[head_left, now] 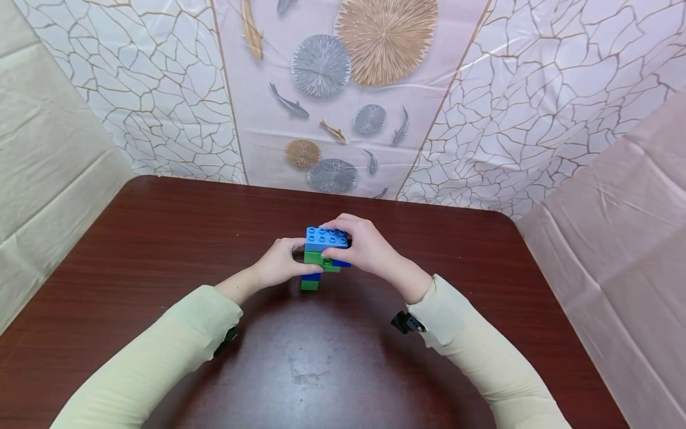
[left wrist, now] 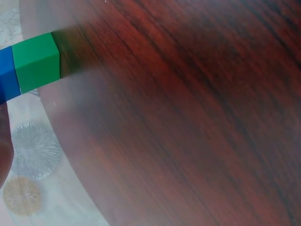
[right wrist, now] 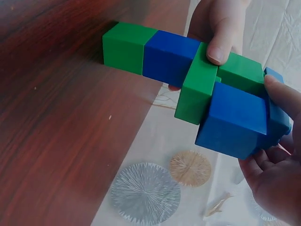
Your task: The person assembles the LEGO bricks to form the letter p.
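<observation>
A stack of toy building blocks, green and blue, stands upright on the brown table (head_left: 161, 238). At its foot is a green block (right wrist: 123, 49), with a dark blue block (right wrist: 171, 56) above it. Higher up, a longer green block (right wrist: 195, 89) juts sideways, bearing another green block (right wrist: 242, 73) and a dark blue block (right wrist: 233, 110). A light blue studded block (head_left: 327, 241) lies across the top. My left hand (head_left: 278, 262) holds the stack around its middle, thumb in front. My right hand (head_left: 372, 244) grips the light blue block between thumb and fingers.
Behind the table's far edge hangs a patterned cloth (head_left: 268, 137) with round motifs and fish. Plain pale cloth (head_left: 48, 161) hangs at both sides. Dark devices, one at the right wrist (head_left: 408, 322), sit under both sleeves.
</observation>
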The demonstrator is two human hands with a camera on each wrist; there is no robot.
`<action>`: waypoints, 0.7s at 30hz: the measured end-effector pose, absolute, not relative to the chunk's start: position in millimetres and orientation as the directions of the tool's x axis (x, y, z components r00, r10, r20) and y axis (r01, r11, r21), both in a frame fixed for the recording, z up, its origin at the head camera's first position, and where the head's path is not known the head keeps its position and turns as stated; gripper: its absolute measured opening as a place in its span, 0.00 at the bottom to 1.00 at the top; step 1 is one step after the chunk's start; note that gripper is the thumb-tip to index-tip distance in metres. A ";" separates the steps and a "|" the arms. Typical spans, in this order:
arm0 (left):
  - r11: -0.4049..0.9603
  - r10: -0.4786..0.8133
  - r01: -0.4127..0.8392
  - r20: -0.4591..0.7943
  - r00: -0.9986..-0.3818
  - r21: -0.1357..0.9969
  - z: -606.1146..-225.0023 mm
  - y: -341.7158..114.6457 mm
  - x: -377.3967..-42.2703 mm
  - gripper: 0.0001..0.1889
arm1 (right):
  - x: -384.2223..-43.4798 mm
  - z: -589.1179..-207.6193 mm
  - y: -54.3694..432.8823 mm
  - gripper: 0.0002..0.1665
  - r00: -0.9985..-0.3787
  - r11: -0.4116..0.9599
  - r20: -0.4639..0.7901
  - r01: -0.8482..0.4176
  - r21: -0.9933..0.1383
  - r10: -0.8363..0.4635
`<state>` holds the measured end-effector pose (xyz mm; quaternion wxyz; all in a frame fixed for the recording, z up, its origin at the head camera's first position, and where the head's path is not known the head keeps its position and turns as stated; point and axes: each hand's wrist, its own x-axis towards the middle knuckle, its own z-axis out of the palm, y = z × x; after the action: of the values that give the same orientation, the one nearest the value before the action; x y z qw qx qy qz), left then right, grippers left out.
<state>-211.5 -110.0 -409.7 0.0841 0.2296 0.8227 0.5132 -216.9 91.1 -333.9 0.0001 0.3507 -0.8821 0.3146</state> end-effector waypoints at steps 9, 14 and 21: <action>0.360 0.464 0.278 0.088 -0.882 0.890 -408.0 -109.9 -211.0 0.27 | -216.6 -328.6 88.6 0.26 -0.761 0.575 0.196 -0.609 -0.547 -0.619; 0.375 0.466 0.276 0.077 -0.882 0.885 -406.9 -111.3 -210.6 0.27 | -215.7 -325.4 86.3 0.27 -0.759 0.608 0.176 -0.617 -0.500 -0.627; 0.375 0.470 0.285 0.084 -0.879 0.882 -408.3 -109.7 -210.9 0.27 | -217.7 -326.0 89.1 0.27 -0.749 0.602 0.152 -0.620 -0.502 -0.645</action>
<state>-210.9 -109.7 -408.3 0.0906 0.2291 0.8242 0.5099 -217.7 89.1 -326.0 -0.0226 0.3535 -0.8948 0.2718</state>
